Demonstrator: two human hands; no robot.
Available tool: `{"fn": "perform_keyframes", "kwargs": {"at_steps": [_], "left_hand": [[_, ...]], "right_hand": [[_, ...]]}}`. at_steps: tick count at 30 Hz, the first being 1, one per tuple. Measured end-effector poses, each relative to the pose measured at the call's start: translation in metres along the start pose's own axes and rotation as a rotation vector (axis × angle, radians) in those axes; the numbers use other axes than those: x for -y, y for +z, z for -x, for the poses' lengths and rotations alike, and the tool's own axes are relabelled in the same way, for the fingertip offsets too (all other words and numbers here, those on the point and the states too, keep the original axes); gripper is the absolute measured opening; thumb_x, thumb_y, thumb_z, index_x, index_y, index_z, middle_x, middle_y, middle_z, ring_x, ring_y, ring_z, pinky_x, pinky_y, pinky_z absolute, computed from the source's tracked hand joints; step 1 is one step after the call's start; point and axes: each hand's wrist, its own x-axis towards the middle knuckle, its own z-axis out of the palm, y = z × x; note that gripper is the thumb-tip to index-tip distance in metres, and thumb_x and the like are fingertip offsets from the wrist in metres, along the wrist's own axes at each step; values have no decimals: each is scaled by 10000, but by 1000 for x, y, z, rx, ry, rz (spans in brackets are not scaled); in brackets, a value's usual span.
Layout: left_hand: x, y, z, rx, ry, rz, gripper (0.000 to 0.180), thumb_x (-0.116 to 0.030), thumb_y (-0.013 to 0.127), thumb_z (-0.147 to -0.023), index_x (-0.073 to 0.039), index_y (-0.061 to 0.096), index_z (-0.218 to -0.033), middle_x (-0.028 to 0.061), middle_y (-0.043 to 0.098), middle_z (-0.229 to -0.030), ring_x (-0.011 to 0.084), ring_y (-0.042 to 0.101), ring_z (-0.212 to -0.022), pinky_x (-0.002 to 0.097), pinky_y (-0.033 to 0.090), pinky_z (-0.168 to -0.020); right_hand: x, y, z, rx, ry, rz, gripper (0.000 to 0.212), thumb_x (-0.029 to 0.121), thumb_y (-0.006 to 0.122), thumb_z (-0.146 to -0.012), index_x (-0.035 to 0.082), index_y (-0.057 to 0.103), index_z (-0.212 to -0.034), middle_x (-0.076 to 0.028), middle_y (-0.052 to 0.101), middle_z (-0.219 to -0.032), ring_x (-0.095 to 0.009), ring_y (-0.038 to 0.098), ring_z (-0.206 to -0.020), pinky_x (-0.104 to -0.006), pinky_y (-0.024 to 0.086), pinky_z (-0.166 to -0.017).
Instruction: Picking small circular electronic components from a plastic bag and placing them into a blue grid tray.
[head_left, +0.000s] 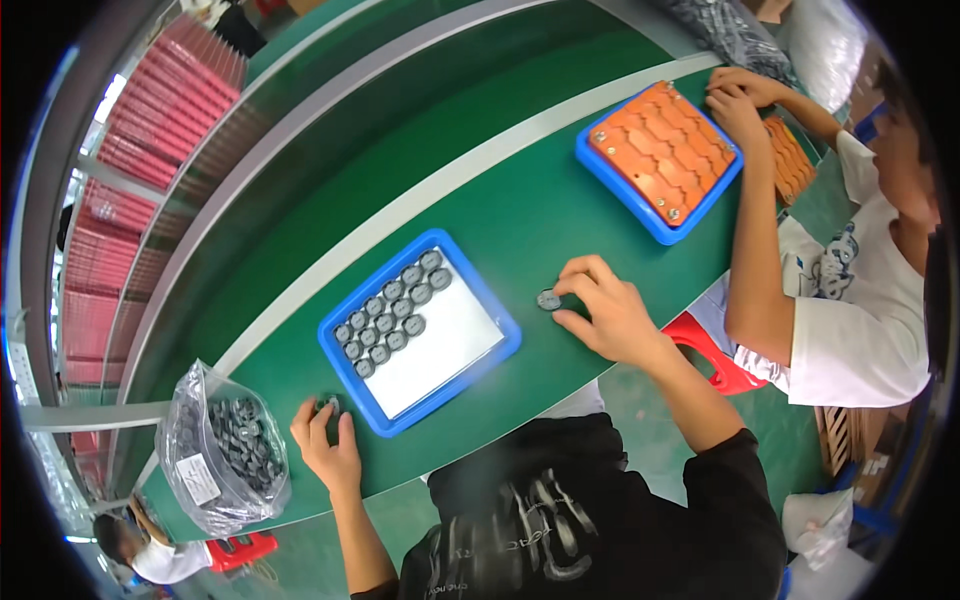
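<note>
A blue tray (508, 330) with a white base lies before me. Rows of small grey round parts (384, 323) stand along its far-left side. My right hand (612, 318) is right of the tray, thumb and forefinger closed at the edge of one grey round part (548, 299) just above or on the green table. Left of the tray, my left hand (330, 455) has its fingers closed round another grey part (331, 402), partly hidden by them. Beside that hand, a clear plastic bag (196, 440) stands open, holding many more dark grey parts (245, 440).
At the right, a person's hands (740, 100) rest by a blue tray (668, 235) carrying an orange patterned plate (662, 150). Another orange plate (790, 160) lies beyond. A pale raised rail (440, 178) runs along the table (480, 215). Red stools (715, 360) stand below.
</note>
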Motion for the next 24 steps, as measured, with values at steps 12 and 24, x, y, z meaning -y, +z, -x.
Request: {"fn": "perform_keyframes", "kwargs": {"at_steps": [12,24], "left_hand": [[8,-3,6,64,38,133,162,70,702,-802,18,639,-942,175,673,-1131,338,630,-1076,411,486,-961],[10,-7,-1,182,157,99,180,54,690,-825,13,651,-996,165,651,-1140,358,605,-1028,451,488,-917]], "right_hand": [[1,7,-5,47,-116,156,202,143,781,-815,83,689,-984,-49,603,-1020,-225,630,-711,-350,500,-589],[-7,2,-11,104,-247,114,176,137,743,-831,91,690,-992,-64,590,-1100,-237,646,-756,-362,528,-610]]}}
